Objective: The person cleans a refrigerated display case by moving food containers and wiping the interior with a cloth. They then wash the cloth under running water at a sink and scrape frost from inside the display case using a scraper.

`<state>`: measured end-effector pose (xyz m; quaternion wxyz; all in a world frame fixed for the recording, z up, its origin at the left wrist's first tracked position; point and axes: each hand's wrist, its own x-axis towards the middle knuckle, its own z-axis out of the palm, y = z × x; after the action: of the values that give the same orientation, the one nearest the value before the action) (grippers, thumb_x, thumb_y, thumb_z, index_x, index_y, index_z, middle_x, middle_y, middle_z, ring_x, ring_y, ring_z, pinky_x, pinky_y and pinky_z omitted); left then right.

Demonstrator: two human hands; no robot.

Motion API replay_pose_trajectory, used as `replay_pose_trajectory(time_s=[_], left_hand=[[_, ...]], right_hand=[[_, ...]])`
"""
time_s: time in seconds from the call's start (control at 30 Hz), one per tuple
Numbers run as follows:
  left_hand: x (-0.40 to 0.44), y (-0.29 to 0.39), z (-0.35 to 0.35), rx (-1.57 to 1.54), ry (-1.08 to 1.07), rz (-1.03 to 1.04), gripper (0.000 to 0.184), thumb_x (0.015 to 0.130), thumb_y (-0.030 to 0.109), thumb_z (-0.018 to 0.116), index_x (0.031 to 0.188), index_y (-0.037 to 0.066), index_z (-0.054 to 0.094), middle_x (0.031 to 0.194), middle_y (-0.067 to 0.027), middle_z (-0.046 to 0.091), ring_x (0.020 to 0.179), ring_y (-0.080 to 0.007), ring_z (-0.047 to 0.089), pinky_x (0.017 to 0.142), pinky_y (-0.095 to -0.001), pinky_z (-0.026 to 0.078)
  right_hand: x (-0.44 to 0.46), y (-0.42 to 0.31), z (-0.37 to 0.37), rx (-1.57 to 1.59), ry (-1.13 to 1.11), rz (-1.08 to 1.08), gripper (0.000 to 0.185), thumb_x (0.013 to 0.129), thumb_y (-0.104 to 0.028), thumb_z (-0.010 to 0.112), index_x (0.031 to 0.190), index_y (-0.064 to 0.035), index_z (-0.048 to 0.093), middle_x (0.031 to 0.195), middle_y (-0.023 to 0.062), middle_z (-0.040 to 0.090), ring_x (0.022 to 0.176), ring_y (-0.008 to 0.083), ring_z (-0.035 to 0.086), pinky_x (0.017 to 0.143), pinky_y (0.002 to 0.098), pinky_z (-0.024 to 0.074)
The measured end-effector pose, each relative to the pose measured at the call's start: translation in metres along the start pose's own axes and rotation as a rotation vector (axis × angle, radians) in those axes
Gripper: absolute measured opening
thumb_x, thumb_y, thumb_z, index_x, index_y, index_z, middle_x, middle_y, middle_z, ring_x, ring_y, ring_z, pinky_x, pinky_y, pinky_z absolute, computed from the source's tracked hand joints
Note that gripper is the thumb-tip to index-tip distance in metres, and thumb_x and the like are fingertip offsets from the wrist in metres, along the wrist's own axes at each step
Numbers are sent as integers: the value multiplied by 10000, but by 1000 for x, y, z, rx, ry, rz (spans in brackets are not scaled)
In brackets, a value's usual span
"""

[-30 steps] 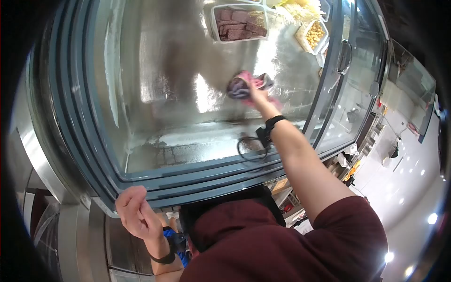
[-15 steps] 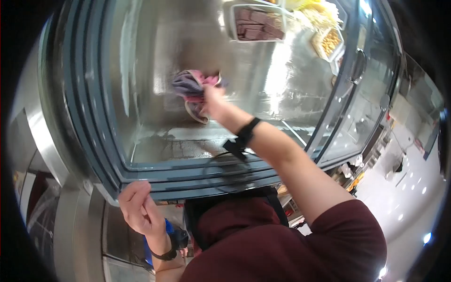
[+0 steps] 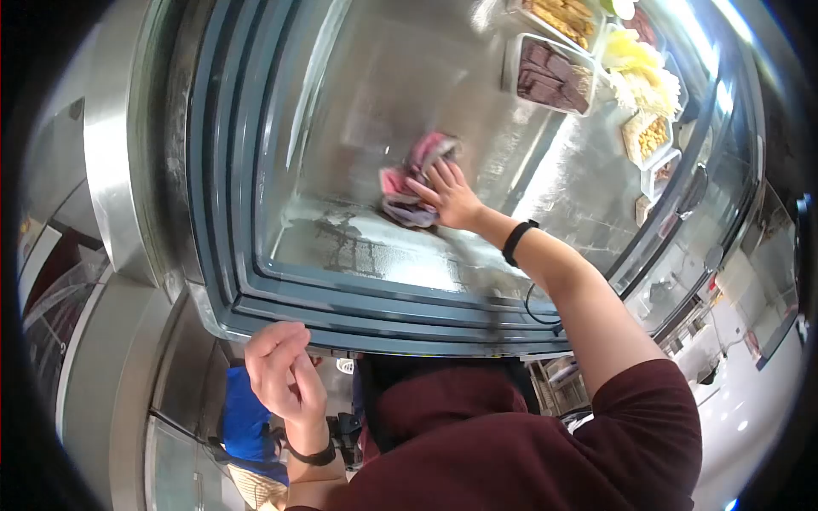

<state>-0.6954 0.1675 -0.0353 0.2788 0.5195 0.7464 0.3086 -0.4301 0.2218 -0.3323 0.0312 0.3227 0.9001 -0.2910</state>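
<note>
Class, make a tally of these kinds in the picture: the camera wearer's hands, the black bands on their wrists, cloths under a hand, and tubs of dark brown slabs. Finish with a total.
Hands: 2 (left hand, right hand)
Black wristbands: 2 (left wristband, right wristband)
Cloth: 1
Tub of dark brown slabs: 1
Total: 6

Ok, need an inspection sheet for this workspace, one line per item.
Surface: metal base, bright reflections; damp-looking patches toward the near edge.
Job's things: pink-and-grey cloth, bunched on the base, slightly blurred.
Clutter: food tubs grouped at the far right; one holds dark slabs.
Hands: right hand spread on the cloth; left hand loosely curled by the frame, nothing seen in it, contact unclear.
Cables: thin dark loop near the right forearm; cord or strap, cannot tell.
Surroundings: metal panel at left.
</note>
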Motion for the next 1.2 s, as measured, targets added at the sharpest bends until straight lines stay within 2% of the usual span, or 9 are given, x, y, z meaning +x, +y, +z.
replay_pose_trajectory(time_s=[0.37,0.53,0.7,0.77,0.83,0.93,1.03,1.07,1.2], left_hand=[[-14,-4,6,132,8,-58,218,679,-108,509,846,-3,601,877,-123,571,781,-258,549,685,-319,452],[-16,5,11,163,5,-27,203,680,-101,515,836,-3,600,867,-118,568,760,-253,551,673,-321,455],[-27,10,5,132,44,12,208,673,-105,516,829,-2,604,859,-115,566,742,-248,554,665,-332,458],[-37,8,1,114,35,-7,186,699,-99,494,840,-13,578,862,-134,553,771,-244,544,688,-318,444],[-45,3,3,83,76,-37,221,651,-97,523,826,6,609,841,-115,564,733,-251,559,671,-342,461],[-48,3,2,83,49,-27,250,628,-96,528,834,17,612,831,-108,561,726,-248,559,661,-350,464],[-50,-1,-1,69,65,-6,259,621,-92,524,838,19,612,827,-104,560,723,-248,560,653,-349,464],[-50,-3,-2,74,71,-4,259,620,-92,523,838,18,611,827,-104,560,721,-248,560,650,-348,464],[-54,-14,-9,107,77,-31,268,623,-106,509,839,18,607,830,-110,559,718,-248,559,641,-344,459]], right_hand=[[163,-83,5,164,322,-51,413,652,-227,625,1036,-121,515,1232,151,403,1223,314,313,934,446,266],[191,-46,-25,23,325,-244,223,679,-202,587,870,-93,551,930,80,594,905,232,538,787,332,376],[215,-5,-60,-27,234,164,173,711,-212,601,831,-89,579,776,92,623,768,277,584,686,386,434],[223,18,-79,132,474,425,272,606,-163,662,849,-60,595,860,116,614,855,276,580,752,367,457],[223,46,-114,462,240,221,454,609,-252,706,983,-32,573,1001,147,569,916,295,563,786,368,457],[207,73,-147,1185,0,632,608,633,-356,717,1100,-23,513,1107,174,516,1001,307,530,815,366,450],[198,97,-148,470,520,622,713,601,-415,727,1152,-38,478,1122,166,506,1038,342,497,813,383,445],[197,106,-141,293,664,301,743,584,-478,723,1165,-76,493,1248,161,415,1145,372,395,891,447,382],[187,74,-102,-229,539,114,725,587,-536,681,1171,-139,519,1313,160,333,1197,385,301,949,529,277]])
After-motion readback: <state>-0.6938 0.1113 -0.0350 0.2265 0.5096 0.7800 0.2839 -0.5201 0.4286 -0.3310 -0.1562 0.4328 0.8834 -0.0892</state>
